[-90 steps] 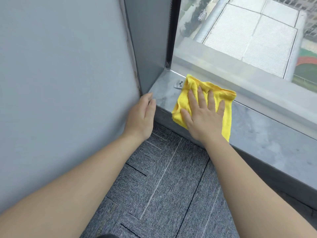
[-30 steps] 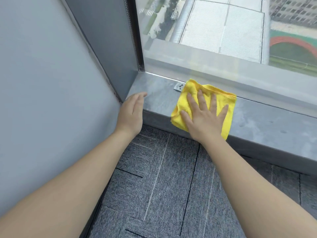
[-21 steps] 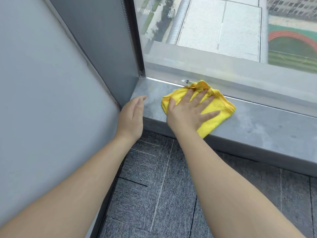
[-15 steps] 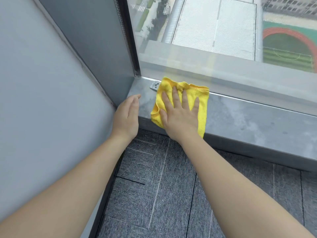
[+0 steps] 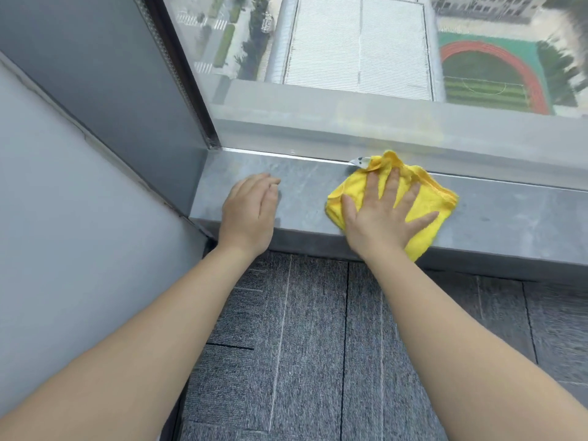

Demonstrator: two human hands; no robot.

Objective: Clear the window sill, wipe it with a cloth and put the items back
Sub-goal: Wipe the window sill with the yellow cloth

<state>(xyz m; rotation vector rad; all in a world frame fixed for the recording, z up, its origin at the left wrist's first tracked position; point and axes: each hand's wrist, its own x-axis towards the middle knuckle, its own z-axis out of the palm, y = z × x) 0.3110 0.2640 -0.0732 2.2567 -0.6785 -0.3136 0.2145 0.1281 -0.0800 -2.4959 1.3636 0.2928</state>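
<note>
A yellow cloth [image 5: 436, 198] lies folded on the grey stone window sill [image 5: 509, 214], one corner hanging over the front edge. My right hand [image 5: 381, 218] presses flat on the cloth with fingers spread. My left hand [image 5: 251, 208] rests palm down on the bare sill near its left end, fingers apart, holding nothing. A small white tag or bracket [image 5: 359, 161] peeks out from under the cloth's far corner at the base of the glass.
The window glass [image 5: 350, 58] rises directly behind the sill. A dark grey frame post [image 5: 105, 74] and a pale wall [image 5: 63, 233] close off the left end. Grey carpet tiles [image 5: 318, 345] cover the floor below.
My right hand has slid the cloth to the right along the sill, away from the left corner. My left hand has moved up onto the sill top.
</note>
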